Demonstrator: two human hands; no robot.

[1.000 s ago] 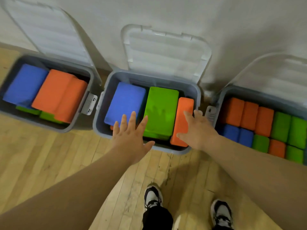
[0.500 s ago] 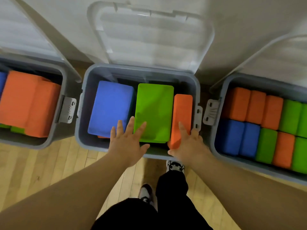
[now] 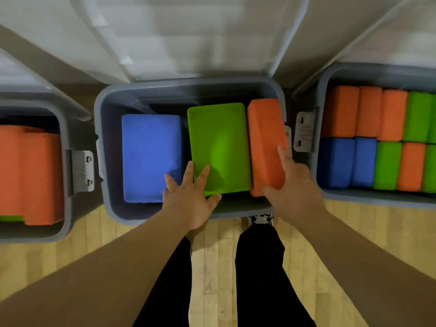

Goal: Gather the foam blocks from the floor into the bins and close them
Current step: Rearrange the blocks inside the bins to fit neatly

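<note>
Change since half a second ago: both hands have gone further into the middle bin (image 3: pixel 111 161), and the person has leaned in closer over it.

Head view, blocks: a blue block (image 3: pixel 148 156) lies flat at the left, a green block (image 3: pixel 219 142) flat in the middle, and an orange block (image 3: pixel 264 138) is tilted at the right, leaning towards the bin's right wall.

Why so: I'd say the orange one stands on its side because the flat pair leave too narrow a gap for it.

Left hand (image 3: pixel 188 197): palm down with the fingers spread and straight, the tips resting across the near ends of the blue and green blocks. It looks to be steadying or pressing them level.

Right hand (image 3: pixel 292 185): the fingers lie fairly straight along the orange block's near right edge, with the thumb against its near end. To me that is a push, not a clasp.

Arms: both reach forward from the near side, converging on this bin.

Lid (image 3: pixel 188 38): up against the far wall, not yet closed.

Neighbours: the left bin (image 3: pixel 67 128) and right bin (image 3: pixel 377 199) also stand open with blocks inside.

Floor (image 3: pixel 47 251): no loose blocks in sight.
</note>
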